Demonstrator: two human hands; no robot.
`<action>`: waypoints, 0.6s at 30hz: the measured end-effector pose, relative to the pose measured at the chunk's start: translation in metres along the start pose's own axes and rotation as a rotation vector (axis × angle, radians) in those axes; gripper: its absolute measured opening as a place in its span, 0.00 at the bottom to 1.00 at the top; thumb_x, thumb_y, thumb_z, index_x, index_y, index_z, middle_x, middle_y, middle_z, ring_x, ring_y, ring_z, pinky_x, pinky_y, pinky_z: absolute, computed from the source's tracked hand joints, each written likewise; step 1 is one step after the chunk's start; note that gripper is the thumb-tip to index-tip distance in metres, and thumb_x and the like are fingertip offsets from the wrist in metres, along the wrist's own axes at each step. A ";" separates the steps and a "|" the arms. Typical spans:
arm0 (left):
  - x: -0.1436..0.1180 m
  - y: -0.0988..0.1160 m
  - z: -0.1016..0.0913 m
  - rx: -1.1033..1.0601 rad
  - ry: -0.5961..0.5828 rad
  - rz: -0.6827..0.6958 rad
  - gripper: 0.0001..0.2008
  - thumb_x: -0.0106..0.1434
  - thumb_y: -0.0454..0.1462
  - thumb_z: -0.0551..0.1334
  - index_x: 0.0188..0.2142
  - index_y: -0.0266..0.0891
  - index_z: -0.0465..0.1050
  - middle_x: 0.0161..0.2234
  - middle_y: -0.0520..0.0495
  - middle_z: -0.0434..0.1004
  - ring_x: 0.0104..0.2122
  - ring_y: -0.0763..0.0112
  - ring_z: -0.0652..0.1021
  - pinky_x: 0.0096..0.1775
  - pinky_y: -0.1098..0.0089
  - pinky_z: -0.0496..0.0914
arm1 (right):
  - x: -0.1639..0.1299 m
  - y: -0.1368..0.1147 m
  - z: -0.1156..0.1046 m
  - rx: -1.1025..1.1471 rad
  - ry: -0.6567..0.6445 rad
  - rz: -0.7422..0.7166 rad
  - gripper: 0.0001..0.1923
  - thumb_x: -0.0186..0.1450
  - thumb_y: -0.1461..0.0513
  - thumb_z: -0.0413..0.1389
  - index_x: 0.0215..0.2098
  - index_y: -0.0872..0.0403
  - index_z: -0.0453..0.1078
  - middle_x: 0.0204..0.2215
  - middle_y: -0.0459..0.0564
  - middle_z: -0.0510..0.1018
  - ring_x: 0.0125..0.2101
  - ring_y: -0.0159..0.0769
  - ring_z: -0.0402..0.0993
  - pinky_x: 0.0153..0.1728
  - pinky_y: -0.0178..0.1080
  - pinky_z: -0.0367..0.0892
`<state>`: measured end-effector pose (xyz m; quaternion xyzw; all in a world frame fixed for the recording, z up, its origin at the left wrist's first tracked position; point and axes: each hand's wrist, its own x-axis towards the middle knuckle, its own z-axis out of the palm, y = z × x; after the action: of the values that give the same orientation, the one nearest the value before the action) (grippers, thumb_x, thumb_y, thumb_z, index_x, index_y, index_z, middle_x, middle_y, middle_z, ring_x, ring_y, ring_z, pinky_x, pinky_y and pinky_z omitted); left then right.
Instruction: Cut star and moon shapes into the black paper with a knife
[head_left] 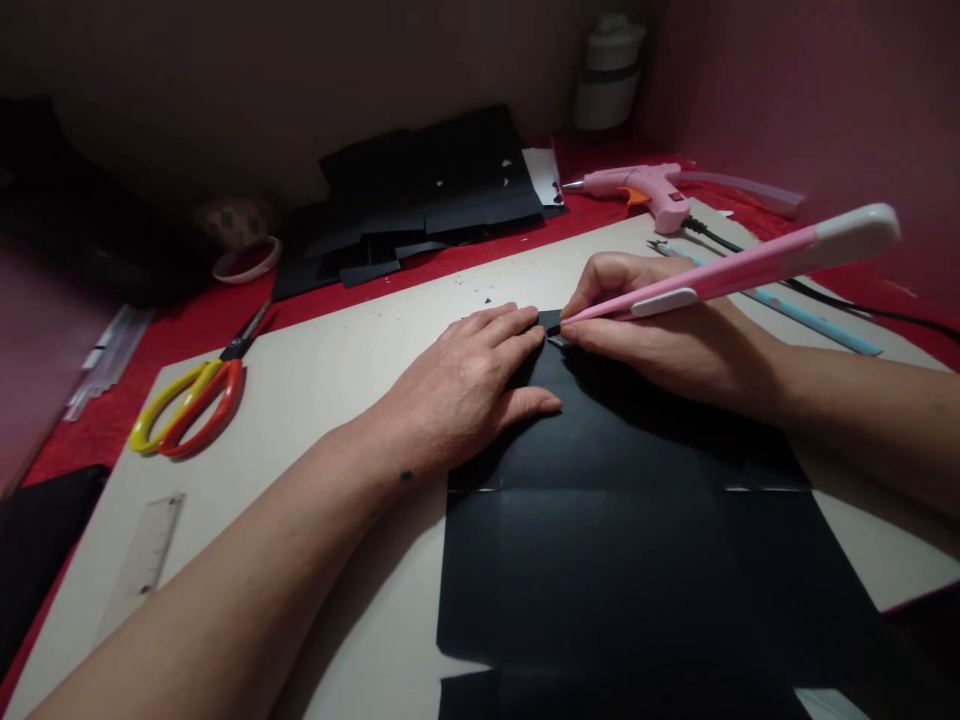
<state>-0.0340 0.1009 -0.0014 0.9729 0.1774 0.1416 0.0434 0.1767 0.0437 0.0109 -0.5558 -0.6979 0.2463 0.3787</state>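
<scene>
Left hand [484, 370] is lying flat on the near-black paper [615, 570], thumb out to the side and fingers only a bit apart. Right hand [660, 325] is pinching a pink cutter [765, 262] down by its front end, just beside the left fingertips, up at the paper's far end. The cutter leans: blade end low and aimed left at the paper, white butt sticking up to the right, so its long axis slants across above the right hand. The paper's long axis runs from the far end back toward the person, over a white board [322, 380]. Both hands cover bits of its far part, and the frame cuts off the near end. The blade's tiny and dim; looks like it's touching the paper, but I can't tell if it's gone through. Left forearm seems to overlap a clear ruler [150, 545].
</scene>
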 end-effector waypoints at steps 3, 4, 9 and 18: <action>0.000 0.000 0.001 0.007 0.002 0.008 0.30 0.68 0.48 0.64 0.59 0.26 0.70 0.62 0.30 0.70 0.62 0.45 0.70 0.61 0.50 0.67 | 0.000 0.000 0.000 -0.017 0.002 -0.008 0.06 0.62 0.68 0.59 0.28 0.53 0.69 0.24 0.42 0.73 0.25 0.29 0.64 0.25 0.37 0.58; 0.000 0.000 0.001 0.008 0.004 0.009 0.30 0.68 0.48 0.64 0.59 0.25 0.70 0.62 0.30 0.70 0.62 0.44 0.70 0.61 0.49 0.67 | 0.000 0.000 0.000 -0.018 0.003 -0.012 0.06 0.61 0.68 0.59 0.28 0.53 0.69 0.23 0.42 0.73 0.24 0.28 0.64 0.25 0.37 0.58; -0.001 0.000 0.002 -0.004 0.018 0.015 0.31 0.68 0.47 0.64 0.59 0.23 0.70 0.61 0.27 0.70 0.62 0.42 0.70 0.61 0.47 0.67 | 0.000 -0.001 0.000 -0.021 0.008 -0.004 0.06 0.61 0.68 0.59 0.27 0.54 0.69 0.23 0.42 0.72 0.24 0.28 0.64 0.24 0.36 0.58; 0.001 0.001 -0.001 -0.011 -0.001 0.013 0.30 0.68 0.48 0.64 0.59 0.24 0.70 0.61 0.28 0.70 0.62 0.43 0.70 0.61 0.47 0.67 | 0.000 -0.001 0.000 -0.019 0.004 0.007 0.05 0.60 0.67 0.59 0.28 0.53 0.69 0.23 0.43 0.72 0.24 0.29 0.64 0.25 0.37 0.58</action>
<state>-0.0332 0.1000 -0.0003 0.9739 0.1703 0.1425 0.0478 0.1761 0.0432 0.0121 -0.5623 -0.6975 0.2397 0.3739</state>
